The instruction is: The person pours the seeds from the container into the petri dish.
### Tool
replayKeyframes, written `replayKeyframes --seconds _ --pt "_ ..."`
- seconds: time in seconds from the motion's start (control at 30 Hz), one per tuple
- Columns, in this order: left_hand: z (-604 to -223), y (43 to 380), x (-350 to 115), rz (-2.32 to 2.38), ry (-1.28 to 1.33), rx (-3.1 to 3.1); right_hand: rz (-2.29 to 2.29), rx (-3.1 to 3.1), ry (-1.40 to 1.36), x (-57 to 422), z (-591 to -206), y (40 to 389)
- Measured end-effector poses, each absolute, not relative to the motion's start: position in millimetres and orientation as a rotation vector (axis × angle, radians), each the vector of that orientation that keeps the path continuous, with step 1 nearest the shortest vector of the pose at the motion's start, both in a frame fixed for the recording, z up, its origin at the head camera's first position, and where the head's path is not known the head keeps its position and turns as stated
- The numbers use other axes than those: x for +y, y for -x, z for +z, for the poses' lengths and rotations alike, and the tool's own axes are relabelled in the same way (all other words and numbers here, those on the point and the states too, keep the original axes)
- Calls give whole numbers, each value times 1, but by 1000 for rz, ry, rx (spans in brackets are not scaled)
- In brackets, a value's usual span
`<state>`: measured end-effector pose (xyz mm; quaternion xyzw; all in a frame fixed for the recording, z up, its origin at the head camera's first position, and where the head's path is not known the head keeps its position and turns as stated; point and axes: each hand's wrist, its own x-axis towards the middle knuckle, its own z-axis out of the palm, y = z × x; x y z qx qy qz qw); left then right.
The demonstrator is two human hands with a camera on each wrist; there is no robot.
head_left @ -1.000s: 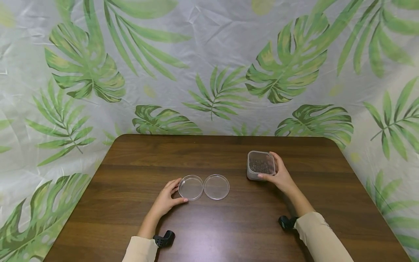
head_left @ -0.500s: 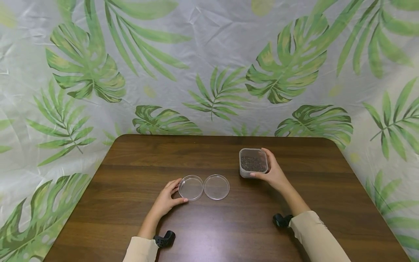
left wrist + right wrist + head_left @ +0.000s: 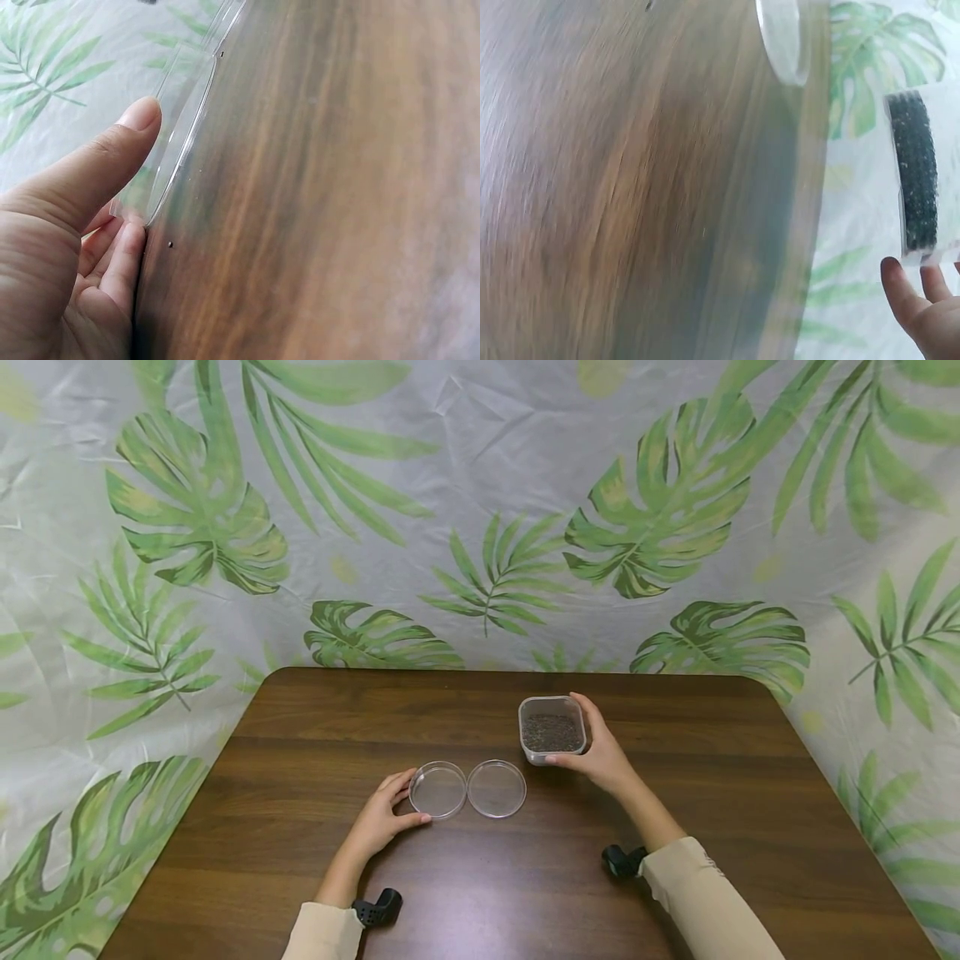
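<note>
Two clear, shallow petri dishes lie side by side, rims meeting or nearly so. The left petri dish sits between the thumb and fingers of my left hand, which hold its edge on the table. In the left wrist view, the thumb lies along the dish's clear wall. My right hand grips a square clear plastic container by its right side, slightly behind and right of the right petri dish. Dark granular material with pale specks partly fills it. The right wrist view shows the container raised off the tabletop.
The dark wooden table has rounded far corners. Behind it hangs a pale cloth with green leaf prints. A black wrist camera is worn on the left wrist, another black wrist camera on the right. Tiny dark specks dot the table near the dish.
My right hand has carried the container leftward and a little farther back, closer to the right petri dish. The left hand and both dishes stay in place.
</note>
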<state>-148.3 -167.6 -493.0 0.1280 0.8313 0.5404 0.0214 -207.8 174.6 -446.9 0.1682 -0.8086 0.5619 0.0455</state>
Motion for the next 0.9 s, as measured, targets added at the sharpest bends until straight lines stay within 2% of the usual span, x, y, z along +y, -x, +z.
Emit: replayKeyframes --seconds 0.13,0.43,0.67,0.9 --pt "-493 149 -168 1681 -401 2575 1759 -2416 -569 160 -432 198" --pt "-493 148 -168 1677 -400 2578 1620 -2513 -545 136 -427 190" --pt "-493 148 -168 1671 -392 2578 1576 -2562 -535 127 -456 204" --pt "-493 148 -168 1678 -386 2570 1507 -2550 -580 114 -460 204"
